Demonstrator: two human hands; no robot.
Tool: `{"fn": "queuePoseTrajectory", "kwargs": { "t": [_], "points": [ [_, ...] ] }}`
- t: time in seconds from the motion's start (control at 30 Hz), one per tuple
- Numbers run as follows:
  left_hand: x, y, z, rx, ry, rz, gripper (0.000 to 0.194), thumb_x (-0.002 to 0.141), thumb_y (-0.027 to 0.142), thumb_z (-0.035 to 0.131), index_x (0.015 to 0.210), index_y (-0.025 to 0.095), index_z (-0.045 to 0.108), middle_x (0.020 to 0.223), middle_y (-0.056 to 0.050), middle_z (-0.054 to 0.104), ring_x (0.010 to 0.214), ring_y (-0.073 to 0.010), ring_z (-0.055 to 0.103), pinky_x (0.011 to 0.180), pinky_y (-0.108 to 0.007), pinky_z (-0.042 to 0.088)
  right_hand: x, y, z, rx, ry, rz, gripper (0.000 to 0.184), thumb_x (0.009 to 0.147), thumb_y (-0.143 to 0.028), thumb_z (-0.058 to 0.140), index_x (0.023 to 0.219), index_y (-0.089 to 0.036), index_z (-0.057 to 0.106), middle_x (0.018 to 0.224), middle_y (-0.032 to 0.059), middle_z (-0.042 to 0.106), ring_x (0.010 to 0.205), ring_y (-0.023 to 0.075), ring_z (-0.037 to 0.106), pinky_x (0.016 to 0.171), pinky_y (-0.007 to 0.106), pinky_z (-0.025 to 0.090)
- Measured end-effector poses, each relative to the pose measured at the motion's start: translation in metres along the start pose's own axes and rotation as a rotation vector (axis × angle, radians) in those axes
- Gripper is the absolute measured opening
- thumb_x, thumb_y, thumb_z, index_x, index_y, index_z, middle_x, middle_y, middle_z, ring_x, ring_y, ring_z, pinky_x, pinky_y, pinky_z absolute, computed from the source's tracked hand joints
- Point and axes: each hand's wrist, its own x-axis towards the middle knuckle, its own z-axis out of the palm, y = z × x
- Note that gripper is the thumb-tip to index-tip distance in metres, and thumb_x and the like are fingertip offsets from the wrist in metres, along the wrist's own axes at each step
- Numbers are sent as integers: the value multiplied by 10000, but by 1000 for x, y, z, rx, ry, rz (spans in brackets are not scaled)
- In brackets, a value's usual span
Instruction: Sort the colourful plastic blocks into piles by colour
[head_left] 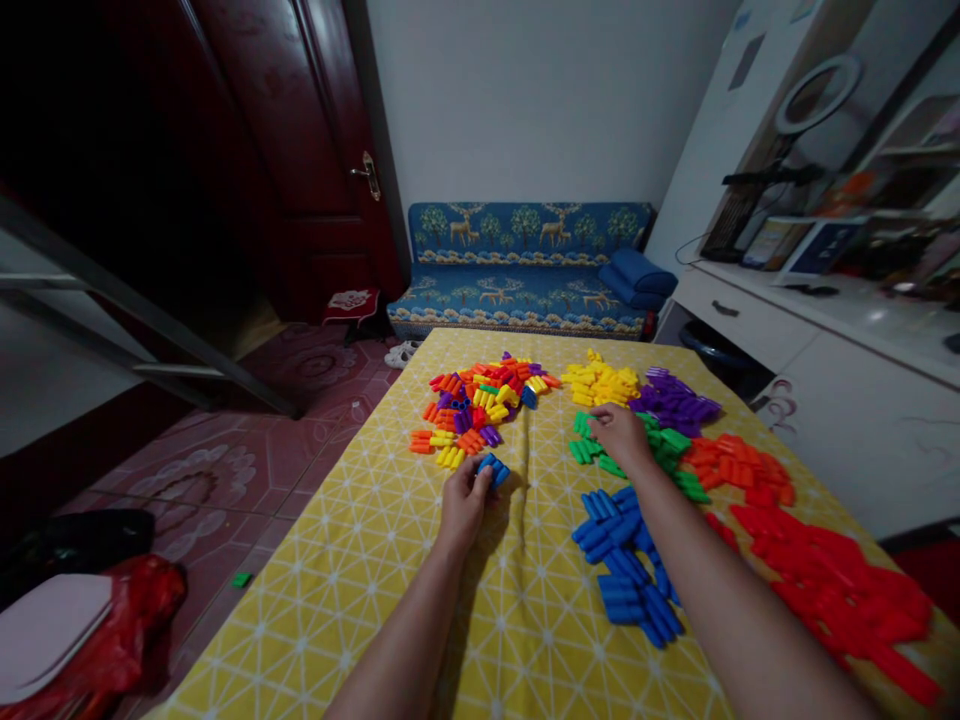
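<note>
My left hand (463, 500) grips a blue plastic building piece (494, 470) between thumb and fingers, just in front of a mixed-colour heap (480, 400). Over at the green pile (664, 445), my right hand (621, 436) has its fingertips bent down at a green piece (584, 424); whether it holds that piece or only touches it I cannot tell. Sorted by colour around that hand lie a yellow pile (600, 382), a purple pile (675, 400), an orange pile (741, 466), a blue pile (622, 550) and a red pile (840, 580). My right forearm partly covers the green and blue piles.
A yellow patterned cloth (375, 560) covers the table. Beyond it stands a blue sofa (517, 285), with a small stool (351, 305) to its left. A white cabinet (810, 370) borders the right side. One green piece (241, 579) lies on the floor.
</note>
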Motion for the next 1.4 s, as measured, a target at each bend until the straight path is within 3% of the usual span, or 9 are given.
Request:
{"fn": "queuePoseTrajectory", "kwargs": {
  "t": [0.27, 0.5, 0.63, 0.73, 0.93, 1.07, 1.17, 1.3, 1.4],
  "points": [
    [2, -6, -1, 2, -4, 5, 442, 841, 475, 649, 1113, 127, 659, 884, -72, 697, 541, -119, 606, 532, -258, 511, -3, -13, 8, -118, -73, -80, 128, 648, -79, 645, 700, -178, 707, 662, 32, 697, 638, 183, 649, 647, 280, 485],
    [2, -5, 1, -26, 4, -6, 448, 827, 455, 679, 1139, 134, 671, 1014, -131, 713, 569, -125, 617, 571, -293, 534, -50, -46, 22, -101, -94, -219, 254, 731, -123, 617, 948, -179, 739, 1038, 100, 694, 702, 156, 628, 735, 312, 518],
    [1, 3, 0, 10, -24, 30, 383, 816, 409, 692, 1091, 144, 716, 1075, -136, 727, 822, -213, 682, 691, -317, 557, -100, -68, 45, 72, -253, -272, 279, 768, -236, 652, 1034, -219, 732, 1012, 64, 702, 650, 140, 622, 640, 285, 527],
    [0, 7, -1, 16, -58, 67, 315, 804, 376, 707, 1024, 153, 740, 1018, -108, 753, 957, -237, 683, 860, -338, 533, -125, -82, 54, 255, -313, -256, 370, 725, -210, 678, 1089, -254, 728, 1030, 52, 719, 656, 146, 619, 643, 289, 522],
    [-3, 9, 0, -37, -88, 26, 313, 761, 393, 748, 956, 149, 725, 872, -75, 754, 794, -194, 687, 753, -285, 526, -141, -85, 54, 278, -283, -121, 358, 704, -206, 661, 1053, -254, 719, 736, -12, 688, 588, 148, 596, 569, 258, 474],
    [-4, 10, 2, 13, -76, 2, 241, 735, 362, 750, 835, 145, 722, 741, -44, 718, 671, -161, 643, 663, -256, 496, -145, -75, 42, 279, -294, -51, 292, 745, -282, 640, 1028, -234, 696, 679, -27, 649, 559, 141, 594, 529, 240, 449],
    [-3, 10, 2, 99, -29, 28, 199, 748, 354, 717, 765, 156, 721, 704, -32, 699, 672, -162, 629, 663, -254, 483, -141, -63, 18, 240, -219, -49, 292, 788, -363, 616, 1035, -228, 696, 698, -8, 662, 608, 164, 618, 560, 261, 468],
    [-3, 10, 2, 147, -28, 36, 197, 760, 357, 693, 790, 165, 728, 725, -33, 704, 692, -174, 633, 672, -263, 484, -126, -34, -24, -26, -20, -39, 361, 829, -471, 560, 1030, -217, 719, 696, 28, 680, 617, 195, 618, 563, 293, 447],
    [-3, 10, 2, 165, -28, 52, 181, 768, 344, 688, 784, 167, 725, 721, -33, 701, 694, -176, 633, 677, -265, 485, -117, -10, -44, -222, -39, -3, 362, 837, -446, 545, 1037, -208, 731, 727, 59, 704, 630, 221, 626, 557, 318, 433]
  ]
}}
